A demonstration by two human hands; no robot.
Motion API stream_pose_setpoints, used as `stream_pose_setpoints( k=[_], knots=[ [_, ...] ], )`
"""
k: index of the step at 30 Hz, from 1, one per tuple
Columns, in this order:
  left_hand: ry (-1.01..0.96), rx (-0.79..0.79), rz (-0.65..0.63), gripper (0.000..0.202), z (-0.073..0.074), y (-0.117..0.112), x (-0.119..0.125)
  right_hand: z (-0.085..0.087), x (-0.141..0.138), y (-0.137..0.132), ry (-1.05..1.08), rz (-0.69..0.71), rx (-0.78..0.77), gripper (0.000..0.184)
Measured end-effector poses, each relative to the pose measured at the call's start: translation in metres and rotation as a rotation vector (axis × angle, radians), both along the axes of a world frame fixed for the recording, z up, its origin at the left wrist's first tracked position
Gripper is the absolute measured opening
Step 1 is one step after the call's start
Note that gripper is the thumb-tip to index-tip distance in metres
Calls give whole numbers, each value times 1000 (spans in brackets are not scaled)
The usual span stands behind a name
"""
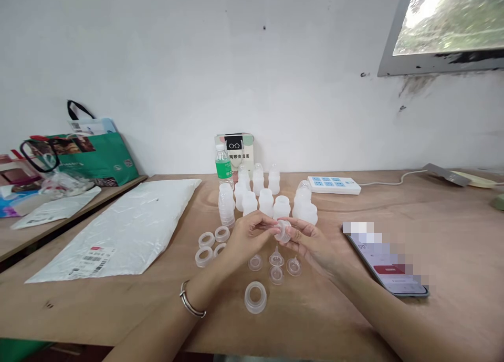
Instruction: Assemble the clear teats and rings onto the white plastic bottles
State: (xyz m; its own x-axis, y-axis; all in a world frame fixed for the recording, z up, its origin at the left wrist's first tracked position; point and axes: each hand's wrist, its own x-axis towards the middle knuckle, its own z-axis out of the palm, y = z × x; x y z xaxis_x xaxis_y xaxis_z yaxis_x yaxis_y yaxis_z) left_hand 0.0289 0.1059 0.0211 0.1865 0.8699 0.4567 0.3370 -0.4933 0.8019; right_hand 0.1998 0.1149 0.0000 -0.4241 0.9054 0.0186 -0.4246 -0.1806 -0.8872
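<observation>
Both my hands meet over the middle of the wooden table (452,230). My left hand (244,238) and my right hand (311,244) pinch one small translucent screw ring (282,230) between their fingertips. Just below them lie several clear silicone nipples (276,258) and a larger translucent ring (255,297). To the left lie a few more rings (207,240). Behind my hands stand several small translucent bottles (265,200), some with domed caps.
A smartphone (388,267) lies right of my hands. A white power strip (334,185) sits at the back right, a green-labelled water bottle (223,167) and a printed box (240,149) at the back. A white plastic mailer (126,225) and a green bag (92,154) are on the left.
</observation>
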Motion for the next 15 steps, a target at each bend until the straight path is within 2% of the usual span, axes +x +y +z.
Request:
stream_pose_setpoints(
  k=[3, 5, 10, 15],
  knots=[
    [-64, -105, 91, 10, -3, -1, 3, -7, -7, -2, 25, -73, 47, 28],
    [-58, -129, 105, 9, -2, -3, 4, -11, -11, -3, 29, -89, 43, 29],
    [60, -2, 118, 8, 2, -7, 1, -13, -11, -1, 68, -67, 2, 30],
    [95, -54, -7, 13, 0, -2, -2, -10, -6, 0, 43, -71, -10, 27]
  ],
)
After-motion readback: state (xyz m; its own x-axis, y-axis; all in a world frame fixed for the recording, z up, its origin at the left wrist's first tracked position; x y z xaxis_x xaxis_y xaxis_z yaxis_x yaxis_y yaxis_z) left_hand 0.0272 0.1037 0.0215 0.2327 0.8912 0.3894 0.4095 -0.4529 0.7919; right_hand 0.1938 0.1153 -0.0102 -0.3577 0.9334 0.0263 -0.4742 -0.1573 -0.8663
